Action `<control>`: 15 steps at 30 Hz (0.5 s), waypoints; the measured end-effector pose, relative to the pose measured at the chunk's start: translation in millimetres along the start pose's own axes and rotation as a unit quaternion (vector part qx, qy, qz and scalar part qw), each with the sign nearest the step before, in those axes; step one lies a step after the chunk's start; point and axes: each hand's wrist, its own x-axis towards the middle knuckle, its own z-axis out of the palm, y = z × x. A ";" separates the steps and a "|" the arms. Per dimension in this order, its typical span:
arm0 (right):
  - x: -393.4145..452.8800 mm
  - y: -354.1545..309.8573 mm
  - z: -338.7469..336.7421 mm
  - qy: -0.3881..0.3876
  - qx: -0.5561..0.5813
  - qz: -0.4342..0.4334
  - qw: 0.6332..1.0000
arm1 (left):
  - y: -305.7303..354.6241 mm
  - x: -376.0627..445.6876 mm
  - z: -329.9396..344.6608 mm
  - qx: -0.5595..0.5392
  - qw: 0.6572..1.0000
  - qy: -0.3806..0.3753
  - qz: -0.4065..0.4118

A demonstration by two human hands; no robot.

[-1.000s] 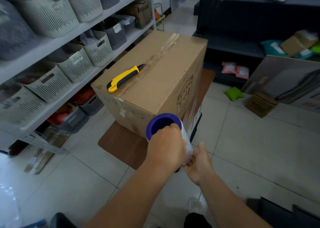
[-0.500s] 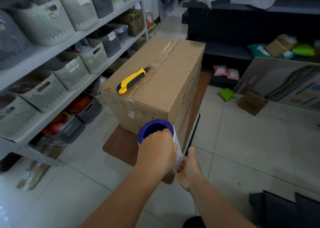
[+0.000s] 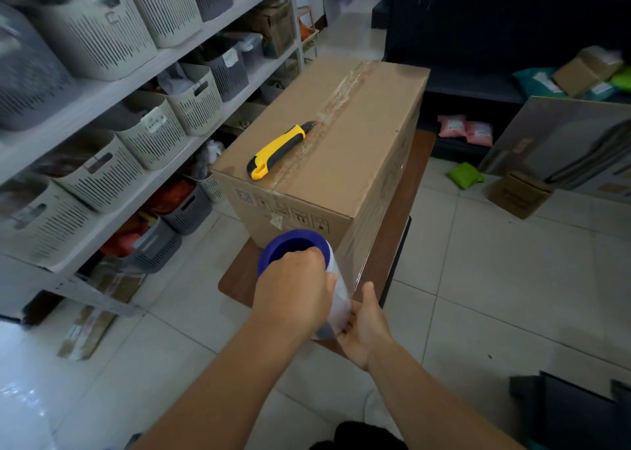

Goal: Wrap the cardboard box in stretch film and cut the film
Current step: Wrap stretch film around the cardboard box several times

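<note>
A large taped cardboard box [image 3: 345, 162] stands on a low brown wooden table [image 3: 239, 279]. A yellow and black utility knife [image 3: 278, 150] lies on the box's top. Clear stretch film [image 3: 379, 217] lies shiny along the box's right side and runs to the roll. The film roll [image 3: 336, 299] has a blue core [image 3: 293, 248] and stands upright at the box's near corner. My left hand [image 3: 290, 296] grips the roll's upper part from the left. My right hand [image 3: 363, 326] holds its lower end from the right.
White shelving [image 3: 112, 91] with several slotted baskets runs along the left. Dark shelves [image 3: 478, 84] stand at the back right. A small cardboard box [image 3: 519, 193], a green packet [image 3: 466, 175] and pink packets [image 3: 466, 131] lie on the tiled floor on the right.
The view has shifted so the box sits more to the right and nearer. Both hands stay on the roll, which has come around toward the box's near corner.
</note>
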 end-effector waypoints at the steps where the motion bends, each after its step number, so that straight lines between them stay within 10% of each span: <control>1: 1.8 1.0 0.9 0.002 -0.004 0.002 1.000 | -3.2 0.8 1.2 -0.002 1.000 -0.002 -0.002; 15: 17.6 31.3 26.0 0.070 0.070 -0.040 0.994 | -66.2 27.4 2.6 -0.036 0.987 -0.066 0.141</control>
